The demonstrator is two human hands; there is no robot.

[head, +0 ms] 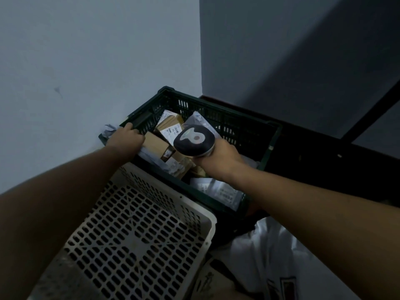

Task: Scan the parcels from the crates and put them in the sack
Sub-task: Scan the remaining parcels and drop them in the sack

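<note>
From the head camera, a dark green crate [227,126] sat in the corner where two walls met, and it was tipped up toward the person. The left hand [127,138] had its fingers [129,126] curled over the crate's left rim. It looked like that grip was there to keep the crate tilted and steady, so the parcels inside were easy to see and reach.

The right hand [220,156] was wrapped around the handle of a scanner [193,140]. The scanner's round dark head hung over the crate and seemed to point down at the parcels, likely to read a label.

The parcels were in the green crate. There were brown boxes [171,128] with white labels, a grey bag [201,124] leaning on the far side, and a pale mail bag [218,189] lying near the front edge. None had been lifted out yet.

A white crate [138,230] with many holes lay just in front of the green one, and no parcels showed in it. To the right and lower down, the white sack [270,252] waited close by, probably so parcels could be dropped in quickly after scanning.
</note>
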